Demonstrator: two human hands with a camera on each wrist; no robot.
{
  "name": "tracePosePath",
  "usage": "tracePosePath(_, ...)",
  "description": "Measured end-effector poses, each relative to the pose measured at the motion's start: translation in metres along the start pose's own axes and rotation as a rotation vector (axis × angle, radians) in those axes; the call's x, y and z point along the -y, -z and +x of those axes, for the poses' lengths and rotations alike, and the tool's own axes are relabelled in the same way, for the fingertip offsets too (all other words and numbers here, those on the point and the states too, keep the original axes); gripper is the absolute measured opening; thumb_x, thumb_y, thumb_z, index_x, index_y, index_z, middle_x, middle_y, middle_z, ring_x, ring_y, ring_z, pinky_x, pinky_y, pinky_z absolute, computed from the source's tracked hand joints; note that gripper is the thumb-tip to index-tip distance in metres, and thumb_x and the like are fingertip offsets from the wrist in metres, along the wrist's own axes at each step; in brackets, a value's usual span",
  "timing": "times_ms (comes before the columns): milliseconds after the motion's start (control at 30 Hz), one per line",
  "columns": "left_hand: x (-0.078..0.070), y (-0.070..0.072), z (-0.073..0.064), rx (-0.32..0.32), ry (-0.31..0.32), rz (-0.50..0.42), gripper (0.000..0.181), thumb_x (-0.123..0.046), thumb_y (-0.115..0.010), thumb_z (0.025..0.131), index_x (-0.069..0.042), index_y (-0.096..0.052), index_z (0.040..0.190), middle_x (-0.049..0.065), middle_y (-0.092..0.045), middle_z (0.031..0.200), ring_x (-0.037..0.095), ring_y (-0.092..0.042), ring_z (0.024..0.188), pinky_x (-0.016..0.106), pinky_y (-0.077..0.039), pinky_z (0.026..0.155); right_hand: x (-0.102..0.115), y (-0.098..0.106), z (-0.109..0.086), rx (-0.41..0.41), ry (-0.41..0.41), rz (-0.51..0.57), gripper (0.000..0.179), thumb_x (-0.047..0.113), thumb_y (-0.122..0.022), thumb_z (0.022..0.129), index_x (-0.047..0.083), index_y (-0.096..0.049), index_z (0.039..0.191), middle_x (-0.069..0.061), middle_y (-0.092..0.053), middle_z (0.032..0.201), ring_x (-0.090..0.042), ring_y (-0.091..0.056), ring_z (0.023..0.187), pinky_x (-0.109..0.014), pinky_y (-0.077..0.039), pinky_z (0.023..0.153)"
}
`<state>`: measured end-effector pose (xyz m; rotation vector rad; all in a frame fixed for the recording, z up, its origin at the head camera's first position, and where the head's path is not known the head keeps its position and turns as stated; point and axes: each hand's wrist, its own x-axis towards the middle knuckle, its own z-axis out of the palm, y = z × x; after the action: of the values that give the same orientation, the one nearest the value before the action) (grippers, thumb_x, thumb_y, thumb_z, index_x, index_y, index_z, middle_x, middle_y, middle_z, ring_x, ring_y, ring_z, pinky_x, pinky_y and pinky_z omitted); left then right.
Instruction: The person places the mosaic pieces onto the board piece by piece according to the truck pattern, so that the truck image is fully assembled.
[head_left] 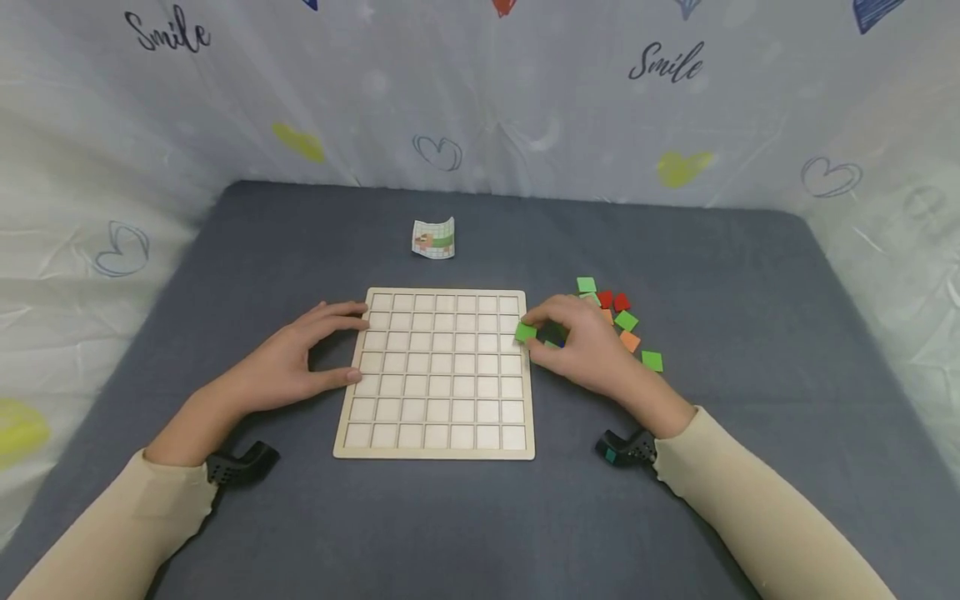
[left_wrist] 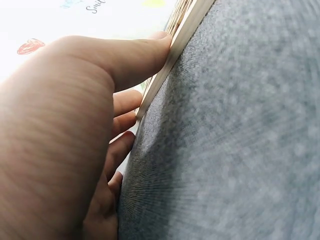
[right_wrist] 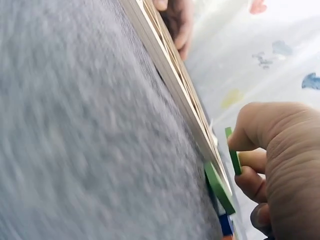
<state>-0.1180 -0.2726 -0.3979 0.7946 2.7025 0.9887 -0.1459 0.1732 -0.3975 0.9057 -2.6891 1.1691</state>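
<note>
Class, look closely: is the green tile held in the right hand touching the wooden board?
Apart. The right wrist view shows pale backdrop between the held green tile and the wooden board.

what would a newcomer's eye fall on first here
Probably the pale grid board in the middle of the dark table. Next, likely the bright green tile pinched in the right hand by the board's right edge. Beyond the far edge, a small picture card stands out too.
</note>
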Motion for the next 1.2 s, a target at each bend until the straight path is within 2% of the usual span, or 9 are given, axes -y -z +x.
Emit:
tracePosePath(300, 0.000, -0.001, 0.001, -0.009, -0.023, -0.002, 0.063, -0.032, -0.088, 0.097, -0.015, -0.062, 0.153, 0.009, -0.042, 0.172, 0.046, -0.024, 0.163, 0.060, -0.013, 0.136, 0.005, -0.010, -0.001, 0.017, 0.105, -0.027, 0.021, 0.013, -0.079, 0.092, 0.012, -0.084, 0.112, 0.002, -0.077, 0.108, -0.016, -0.067, 0.098, -0.044, -0.044, 0.088)
tracePosePath(500, -0.001, 0.000, 0.001, -0.009, -0.023, 0.001, 0.064, -0.032, -0.088, 0.097, -0.014, -0.062, 0.153, 0.010, -0.042, 0.171, 0.046, -0.025, 0.163, 0.060, -0.013, 0.136, 0.009, -0.014, 0.000, 0.029, 0.131, -0.060, 0.021, 0.015, -0.079, 0.092, 0.013, -0.083, 0.113, 0.002, -0.074, 0.107, -0.016, -0.062, 0.093, -0.041, -0.040, 0.084)
tracePosePath(733, 0.001, -0.001, 0.001, -0.018, -0.035, 0.005, 0.063, -0.032, -0.088, 0.097, -0.015, -0.063, 0.152, 0.009, -0.043, 0.171, 0.044, -0.027, 0.162, 0.057, -0.014, 0.136, 0.017, -0.018, -0.008, 0.054, 0.188, -0.075, 0.018, 0.016, -0.075, 0.094, 0.015, -0.083, 0.111, 0.006, -0.070, 0.101, -0.015, -0.059, 0.091, -0.038, -0.038, 0.081)
tracePosePath(1000, 0.000, -0.001, 0.001, -0.029, -0.059, 0.005, 0.061, -0.030, -0.088, 0.097, -0.015, -0.063, 0.151, 0.008, -0.044, 0.170, 0.043, -0.030, 0.161, 0.055, -0.013, 0.137, 0.020, -0.017, -0.014, 0.064, 0.179, -0.086, 0.018, 0.015, -0.075, 0.092, 0.017, -0.082, 0.109, 0.008, -0.070, 0.103, -0.013, -0.057, 0.092, -0.037, -0.037, 0.081)
tracePosePath(1200, 0.002, -0.002, 0.001, -0.018, -0.038, 0.002, 0.063, -0.032, -0.088, 0.098, -0.016, -0.062, 0.152, 0.008, -0.043, 0.171, 0.045, -0.026, 0.162, 0.059, -0.014, 0.136, 0.019, -0.018, -0.015, 0.078, 0.162, -0.084, 0.021, 0.015, -0.074, 0.092, 0.017, -0.082, 0.111, 0.007, -0.069, 0.105, -0.012, -0.054, 0.089, -0.037, -0.037, 0.081)
